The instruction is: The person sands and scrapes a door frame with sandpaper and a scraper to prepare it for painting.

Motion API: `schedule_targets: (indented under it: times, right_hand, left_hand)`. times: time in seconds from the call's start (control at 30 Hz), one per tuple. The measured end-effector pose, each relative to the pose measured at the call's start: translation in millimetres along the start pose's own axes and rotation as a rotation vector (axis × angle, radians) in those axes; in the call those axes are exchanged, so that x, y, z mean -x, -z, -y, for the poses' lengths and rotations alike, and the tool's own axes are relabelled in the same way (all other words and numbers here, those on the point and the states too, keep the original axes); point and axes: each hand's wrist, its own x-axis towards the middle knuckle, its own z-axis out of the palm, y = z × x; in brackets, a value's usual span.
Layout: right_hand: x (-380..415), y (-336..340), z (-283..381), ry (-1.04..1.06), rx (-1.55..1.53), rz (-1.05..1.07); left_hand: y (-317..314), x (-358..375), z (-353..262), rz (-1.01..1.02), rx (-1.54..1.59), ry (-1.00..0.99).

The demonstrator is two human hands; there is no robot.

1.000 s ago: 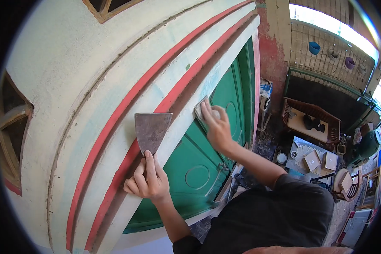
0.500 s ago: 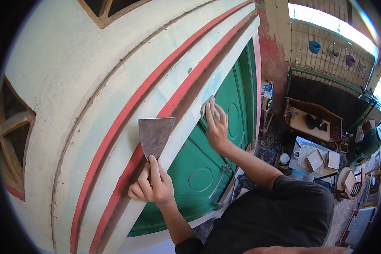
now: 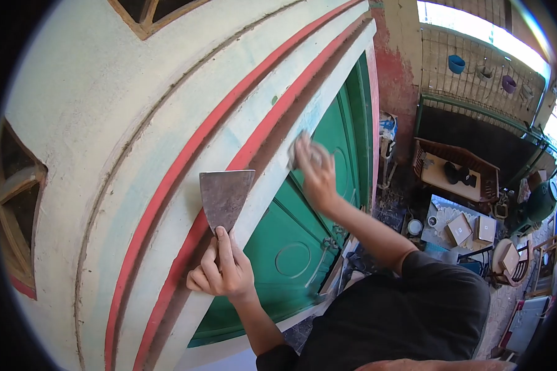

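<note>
My left hand [image 3: 224, 270] is closed around the handle end of a putty knife [image 3: 226, 196], its wide metal blade pointing up in front of the white and red moulding. Higher and to the right, my right hand [image 3: 317, 176] presses a small greyish piece of sandpaper [image 3: 295, 153] to the white door surround [image 3: 278, 164]. Motion smears the fingers and the sandpaper. Faint blue patches show on the white paint just above that hand. Behind both hands lies a green panelled door [image 3: 294, 260].
Red raised bands [image 3: 185, 164] curve along the wall. Wood-framed openings [image 3: 21, 198] sit at the left and top. Below right are a wooden bench [image 3: 442, 148], a low table with boxes [image 3: 442, 238], a round stool [image 3: 507, 260] and hanging pots [image 3: 456, 63].
My right hand has shifted slightly up and left along the white surround with the sandpaper, and is now blurred. My left hand and the putty knife have barely moved.
</note>
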Motion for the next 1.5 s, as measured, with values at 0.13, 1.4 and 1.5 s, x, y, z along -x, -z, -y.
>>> schedule_targets:
  times: [0.13, 1.4, 1.5]
  right_hand:
    - [-62, 2, -35, -0.087, 0.028, 0.057]
    - [-38, -16, 0, -0.016, -0.223, -0.189]
    - [-52, -24, -3, -0.074, -0.316, -0.199]
  left_hand:
    - [0, 2, 1, -0.002, -0.004, 0.005]
    - [-1, -1, -2, -0.015, -0.03, -0.022]
    - [0, -1, -1, -0.006, -0.029, -0.016]
